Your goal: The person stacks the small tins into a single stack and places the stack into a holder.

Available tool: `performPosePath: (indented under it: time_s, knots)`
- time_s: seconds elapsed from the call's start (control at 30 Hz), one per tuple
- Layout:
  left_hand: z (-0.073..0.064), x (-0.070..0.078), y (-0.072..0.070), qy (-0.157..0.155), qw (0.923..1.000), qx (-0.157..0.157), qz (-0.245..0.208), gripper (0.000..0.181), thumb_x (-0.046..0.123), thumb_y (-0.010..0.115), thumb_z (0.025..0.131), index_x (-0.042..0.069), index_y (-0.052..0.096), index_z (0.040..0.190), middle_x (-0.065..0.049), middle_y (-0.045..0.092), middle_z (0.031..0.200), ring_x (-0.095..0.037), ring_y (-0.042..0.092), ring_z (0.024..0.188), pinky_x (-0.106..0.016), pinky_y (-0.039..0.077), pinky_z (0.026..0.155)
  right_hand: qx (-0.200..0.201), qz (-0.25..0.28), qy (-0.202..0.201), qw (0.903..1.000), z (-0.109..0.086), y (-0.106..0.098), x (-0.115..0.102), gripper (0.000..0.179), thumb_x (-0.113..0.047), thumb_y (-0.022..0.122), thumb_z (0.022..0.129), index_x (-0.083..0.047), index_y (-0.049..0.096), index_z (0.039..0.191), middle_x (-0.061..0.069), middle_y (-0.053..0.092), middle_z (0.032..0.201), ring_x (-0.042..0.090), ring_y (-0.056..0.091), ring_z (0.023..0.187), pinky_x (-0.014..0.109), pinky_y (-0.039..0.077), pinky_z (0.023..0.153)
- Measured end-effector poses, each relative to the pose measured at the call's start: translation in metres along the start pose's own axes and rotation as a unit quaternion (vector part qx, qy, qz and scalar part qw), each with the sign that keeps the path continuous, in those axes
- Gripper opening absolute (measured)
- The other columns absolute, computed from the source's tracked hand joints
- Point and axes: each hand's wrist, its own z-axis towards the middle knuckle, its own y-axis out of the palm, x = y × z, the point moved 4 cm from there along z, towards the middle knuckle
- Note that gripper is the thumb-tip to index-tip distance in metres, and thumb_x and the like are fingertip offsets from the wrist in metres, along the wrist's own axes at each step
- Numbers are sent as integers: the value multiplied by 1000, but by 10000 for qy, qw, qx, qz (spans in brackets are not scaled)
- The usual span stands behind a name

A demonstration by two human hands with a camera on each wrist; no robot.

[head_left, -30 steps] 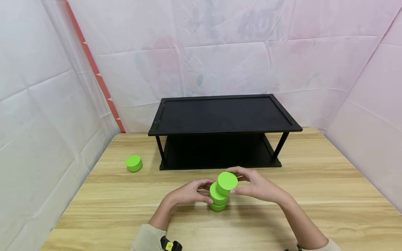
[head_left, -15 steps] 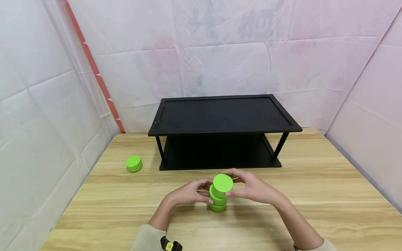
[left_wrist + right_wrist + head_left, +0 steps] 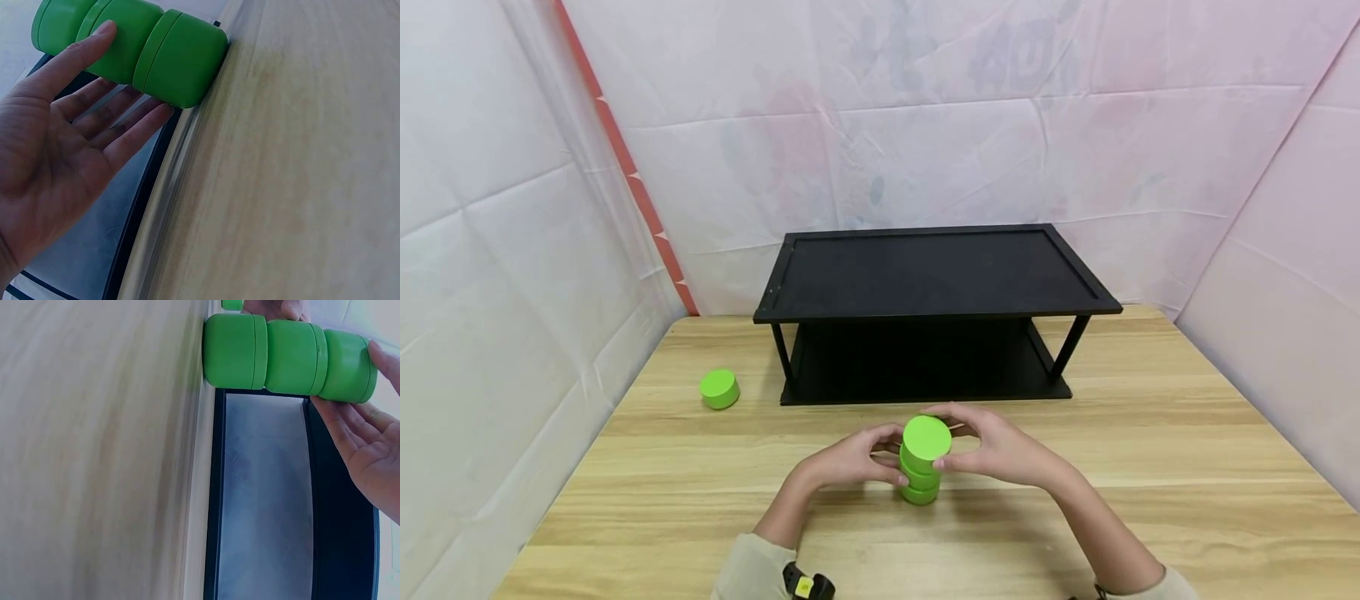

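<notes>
Three small round green lidded jars stand stacked on the table in front of me. My right hand (image 3: 1007, 448) pinches the top jar (image 3: 347, 366) between thumb and fingers, and that jar sits on the middle jar (image 3: 292, 357). My left hand (image 3: 853, 460) is at the middle of the stack; its thumb lies against the middle jar in the left wrist view, its fingers curling round the far side. The bottom jar (image 3: 184, 59) rests on the tabletop. In the head view the top jar hides much of the two below.
A black two-level rack (image 3: 936, 271) stands behind the stack. Another green jar (image 3: 719, 389) sits on the wooden table (image 3: 647, 500) to the left of the rack. White sheeting (image 3: 925, 150) hangs at the back and both sides.
My right hand has moved left and slightly down with the top jar, bringing it from an offset position to nearly in line above the middle jar. My left hand has stayed in place.
</notes>
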Motion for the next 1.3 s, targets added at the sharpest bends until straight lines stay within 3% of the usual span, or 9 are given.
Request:
performPosePath:
  time_s: [0.77, 1.1, 1.3]
  knots:
    - [0, 0, -1, 9, 10000, -64, -41, 54, 4, 71, 80, 5, 47, 127, -1, 54, 117, -14, 50, 110, -29, 43, 92, -101, -2, -82, 9999, 2, 3, 0, 58, -34, 71, 81, -11, 49, 129, -5, 53, 123, 22, 51, 109, 37, 43, 92]
    - [0, -1, 0, -2, 9999, -101, -35, 55, 5, 71, 80, 6, 46, 129, -1, 53, 117, -13, 50, 110, -29, 43, 92, -117, 19, -213, 9997, 0, 4, 3, 66, -30, 74, 79, -3, 45, 132, -2, 52, 125, 24, 52, 108, 44, 43, 91]
    - [-1, -1, 0, 27, 10000, -79, -13, 55, 5, 71, 80, 6, 46, 129, -1, 53, 117, -13, 51, 110, -27, 43, 91, -117, 80, -43, 9999, -1, 3, 5, 61, -28, 75, 78, -11, 49, 130, -3, 52, 124, 24, 52, 109, 41, 44, 91]
